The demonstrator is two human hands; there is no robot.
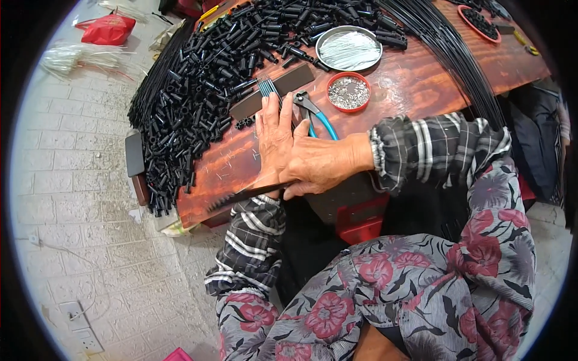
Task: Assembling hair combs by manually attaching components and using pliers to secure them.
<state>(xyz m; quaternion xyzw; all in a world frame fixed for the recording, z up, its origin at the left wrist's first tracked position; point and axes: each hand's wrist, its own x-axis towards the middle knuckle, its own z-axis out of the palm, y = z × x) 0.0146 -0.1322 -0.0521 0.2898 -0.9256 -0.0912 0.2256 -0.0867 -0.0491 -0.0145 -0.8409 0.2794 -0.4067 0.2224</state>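
My left hand lies on the wooden table with its fingers stretched away from me. Its fingertips touch a row of thin blue-grey rods that rests across a long brown block. Crossing over its wrist from the right, my right hand is closed around a long dark strip with a jagged-looking edge. That strip points left past the table edge and is blurred; its exact kind is unclear. Just beyond my right hand lie pincers with blue handles.
Black tubular parts are heaped along the table's left and far side. A round metal tray holds pale thin strips. Closer, a red dish contains small metal bits. Long black rods stretch over the right side.
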